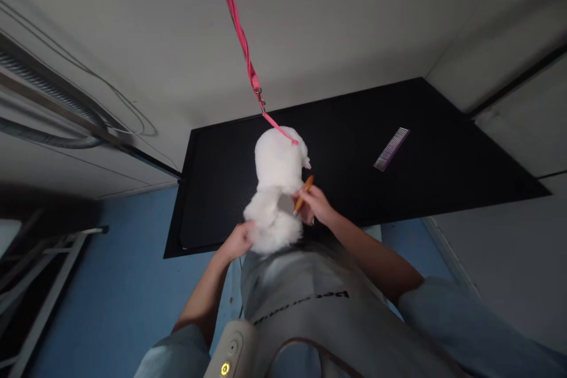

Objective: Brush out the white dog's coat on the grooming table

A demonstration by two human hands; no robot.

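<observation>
A small white fluffy dog point(277, 189) stands on a black table point(398, 189), facing away from me. A pink leash point(241, 41) runs from its neck up to the ceiling area. My left hand point(239, 240) rests closed against the dog's rear left side, fingers buried in the fur. My right hand point(315, 204) grips an orange-handled tool point(303, 194) held against the dog's right flank.
A purple comb point(391, 149) lies on the table to the right. White walls surround the table, with cables and a hose point(48, 140) on the left wall. A metal frame point(44, 283) stands on the blue floor at left. A grey device point(231, 351) hangs at my chest.
</observation>
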